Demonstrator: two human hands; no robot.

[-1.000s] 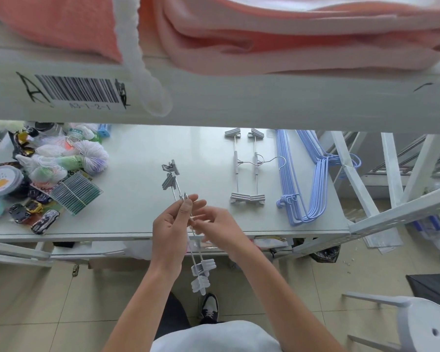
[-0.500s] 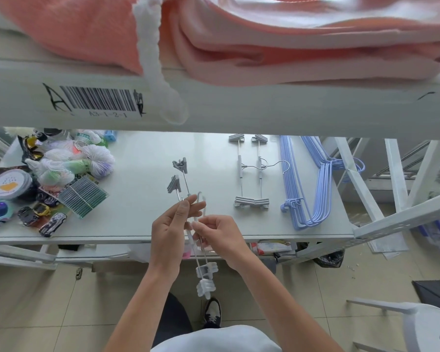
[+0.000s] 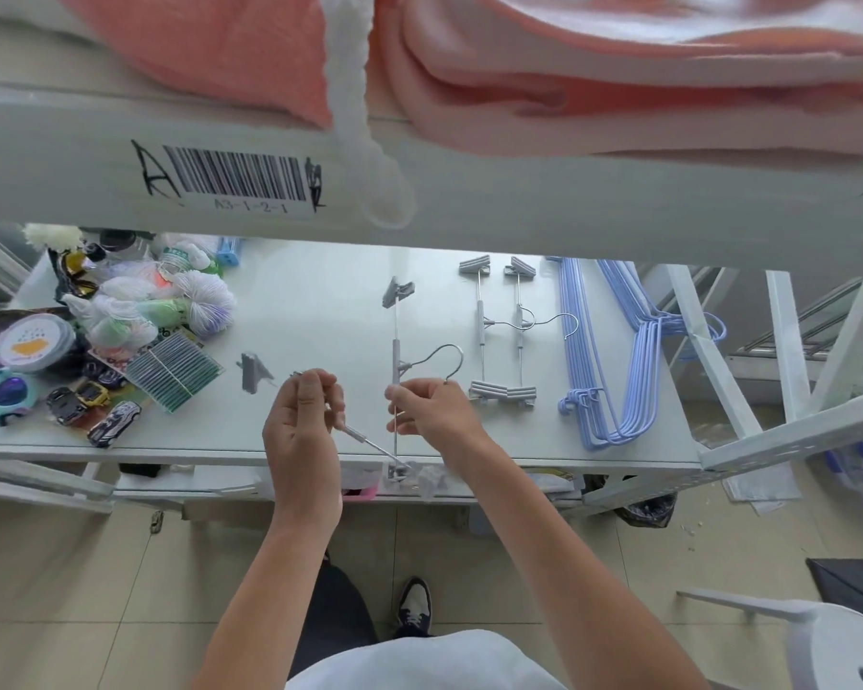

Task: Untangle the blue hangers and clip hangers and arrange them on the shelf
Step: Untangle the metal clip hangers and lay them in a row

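Left hand (image 3: 302, 430) pinches 1 clip hanger (image 3: 369, 443), right hand (image 3: 432, 413) another (image 3: 396, 361) — light, stiff wire, snag-prone; hold the bars, beside the sorted pair (image 3: 499, 336).

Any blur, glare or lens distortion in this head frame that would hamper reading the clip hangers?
Head view: the clip hanger in the left hand is motion-smeared, its far clip a grey ghost; the right hand's clip hanger is sharper. Wide-angle bending curves the upper shelf edge. The shelf surface shows soft sheen, no harsh glare; the barcode label is slightly soft.
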